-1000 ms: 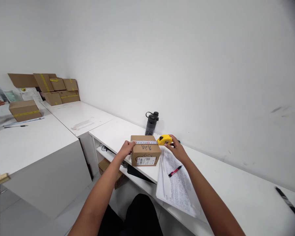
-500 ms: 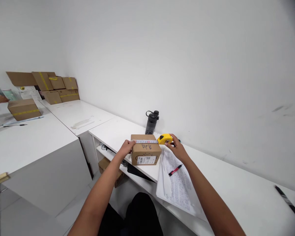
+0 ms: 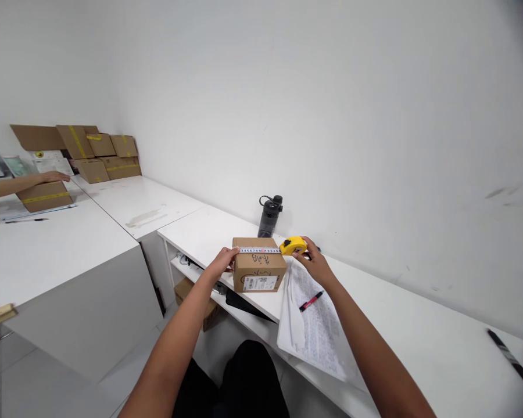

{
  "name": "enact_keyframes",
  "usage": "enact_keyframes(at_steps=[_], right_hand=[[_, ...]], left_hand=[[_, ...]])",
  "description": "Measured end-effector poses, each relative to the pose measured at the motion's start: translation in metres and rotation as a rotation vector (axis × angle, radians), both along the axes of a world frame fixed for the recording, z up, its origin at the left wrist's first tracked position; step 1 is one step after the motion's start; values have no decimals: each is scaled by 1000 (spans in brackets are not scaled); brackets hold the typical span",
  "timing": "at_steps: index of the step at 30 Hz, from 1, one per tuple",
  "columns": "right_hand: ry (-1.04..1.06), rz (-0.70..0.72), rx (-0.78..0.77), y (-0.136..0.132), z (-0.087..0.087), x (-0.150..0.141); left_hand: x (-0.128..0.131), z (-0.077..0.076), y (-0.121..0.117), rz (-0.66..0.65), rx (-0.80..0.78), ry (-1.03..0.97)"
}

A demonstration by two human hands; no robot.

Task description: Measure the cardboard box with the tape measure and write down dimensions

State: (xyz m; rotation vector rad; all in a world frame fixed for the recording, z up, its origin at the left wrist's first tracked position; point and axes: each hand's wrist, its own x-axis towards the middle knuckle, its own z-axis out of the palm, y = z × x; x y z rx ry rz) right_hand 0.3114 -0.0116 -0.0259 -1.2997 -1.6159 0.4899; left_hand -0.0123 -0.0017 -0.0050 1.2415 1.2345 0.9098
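Note:
A small brown cardboard box [image 3: 260, 266] with handwriting and a white label stands on the white table. Across its top lies the white blade [image 3: 253, 251] of a tape measure. My right hand [image 3: 314, 261] grips the yellow case of the tape measure [image 3: 292, 245] at the box's right edge. At the left edge, my left hand [image 3: 223, 261] pinches the blade's end against the box. Just right of the box, a red and black pen [image 3: 311, 301] rests on written paper sheets [image 3: 318, 334].
A dark water bottle [image 3: 269, 217] stands behind the box by the wall. At far left, another person's hand [image 3: 54, 176] lies on a taped carton [image 3: 46, 197]. Several cartons [image 3: 121, 168] are stacked beyond. A black, strap-like object [image 3: 513, 360] lies at the right.
The other person's hand has moved right, onto the top of the taped carton. My hands, the tape measure and the small box have hardly moved.

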Motion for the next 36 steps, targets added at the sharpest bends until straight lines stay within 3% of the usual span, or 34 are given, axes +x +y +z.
enact_keyframes(at_steps=[17,36], right_hand=[[5,6,38,-9,10,-7],[28,12,33,-3,3,-3]], left_hand=[[-2,8,-6,-30,-18,-36],[-4,11,-10,-58,-15,-51]])
